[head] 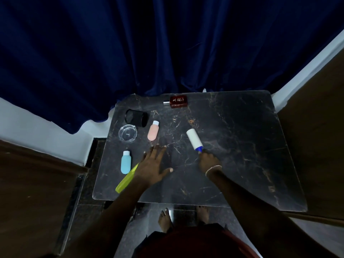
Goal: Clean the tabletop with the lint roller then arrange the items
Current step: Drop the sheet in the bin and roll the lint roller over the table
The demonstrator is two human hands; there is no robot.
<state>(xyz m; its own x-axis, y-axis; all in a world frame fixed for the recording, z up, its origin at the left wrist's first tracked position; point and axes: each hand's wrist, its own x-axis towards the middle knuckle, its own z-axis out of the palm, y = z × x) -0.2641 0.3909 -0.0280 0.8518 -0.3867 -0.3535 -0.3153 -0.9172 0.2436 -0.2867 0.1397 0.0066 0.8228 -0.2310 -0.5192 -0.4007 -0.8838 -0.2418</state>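
My right hand point(208, 161) grips the blue handle of the lint roller point(194, 138), whose white roll lies on the dark marble tabletop point(242, 136) and points away to the left. My left hand point(155, 165) rests flat on the table with its fingers spread, holding nothing. It partly covers a yellow-green bottle point(126, 180) lying near the front left. A blue bottle point(126, 162) and a pink bottle point(153, 131) lie to the left. Farther back are a glass ashtray point(127, 135), a black cup point(136, 118) on its side and a brown perfume bottle point(177, 101).
A dark blue curtain point(167, 43) hangs right behind the table. Wooden furniture flanks the table on the left point(37, 183) and right point(316, 127). My bare feet point(183, 217) stand on the tiled floor at the front edge.
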